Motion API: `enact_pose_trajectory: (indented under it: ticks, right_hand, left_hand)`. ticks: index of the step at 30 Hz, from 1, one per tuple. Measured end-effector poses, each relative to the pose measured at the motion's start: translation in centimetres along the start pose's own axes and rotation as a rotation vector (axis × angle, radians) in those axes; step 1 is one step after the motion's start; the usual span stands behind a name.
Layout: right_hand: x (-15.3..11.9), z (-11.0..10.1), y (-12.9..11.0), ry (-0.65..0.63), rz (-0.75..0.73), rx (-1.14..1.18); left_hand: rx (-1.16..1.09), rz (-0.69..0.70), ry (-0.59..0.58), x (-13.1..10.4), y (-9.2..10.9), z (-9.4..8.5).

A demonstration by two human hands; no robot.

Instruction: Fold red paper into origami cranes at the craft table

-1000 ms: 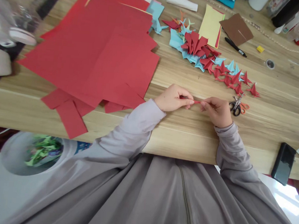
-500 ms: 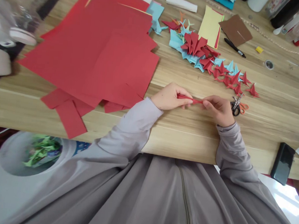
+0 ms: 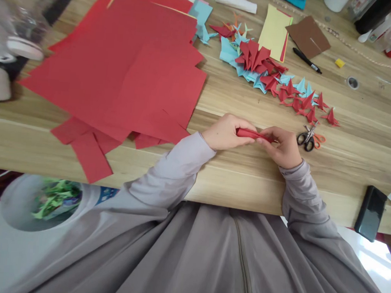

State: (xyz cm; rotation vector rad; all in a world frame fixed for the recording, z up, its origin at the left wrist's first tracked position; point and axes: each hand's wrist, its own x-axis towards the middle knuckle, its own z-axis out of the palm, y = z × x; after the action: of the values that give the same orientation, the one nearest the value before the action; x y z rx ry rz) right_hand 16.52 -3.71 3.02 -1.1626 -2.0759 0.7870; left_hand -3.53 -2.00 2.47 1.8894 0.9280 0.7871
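Note:
A narrow folded piece of red paper (image 3: 247, 133) is held between my two hands, just above the table's front part. My left hand (image 3: 228, 132) pinches its left end between thumb and fingers. On the other end, the thumb and fingers of my right hand (image 3: 283, 146) are closed, and they hide part of the paper. Two pairs of scissors (image 3: 307, 138), one black-handled and one orange-handled, lie just right of my right hand. Beyond my hands, folded red paper cranes (image 3: 297, 103) and light blue ones (image 3: 301, 86) stand in a cluster.
Large red paper sheets (image 3: 120, 71) cover the table's left side, with cut red strips (image 3: 91, 155) near the edge. Yellow paper (image 3: 273, 32), brown paper (image 3: 308, 37) and a black pen (image 3: 306, 60) lie at the back. A phone (image 3: 370, 213) rests front right. A bin (image 3: 12, 203) stands below, left.
My right hand has moved slightly left, bringing my hands closer together. The folded red paper has turned and shows a wider face. The view has shifted a little.

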Motion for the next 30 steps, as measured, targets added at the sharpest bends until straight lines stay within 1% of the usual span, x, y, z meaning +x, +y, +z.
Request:
enact_pose_trajectory:
  ticks: [8,14,20,23,27,30]
  right_hand:
    - [0.06,0.43,-0.37,-0.049,-0.109,-0.093]
    - [0.0,0.49,-0.27,-0.005,-0.145,-0.116]
    - [-0.02,0.65,0.0,-0.015,-0.138,-0.12]
    - [-0.04,0.69,0.0,-0.016,-0.141,-0.124]
    - [-0.06,0.61,-0.09,-0.016,-0.137,-0.131]
    - [-0.02,0.45,-0.23,-0.034,-0.148,-0.107]
  left_hand:
    - [-0.011,-0.006,-0.052,-0.18,0.29,0.14]
    - [0.108,0.082,-0.01,-0.14,-0.34,0.42]
    - [0.16,0.139,0.024,-0.13,-0.36,0.71]
    - [0.095,0.096,-0.011,-0.14,-0.03,0.48]
    - [-0.112,-0.046,-0.086,-0.18,0.16,0.3]
    - [-0.244,-0.106,-0.105,-0.23,0.06,0.36]
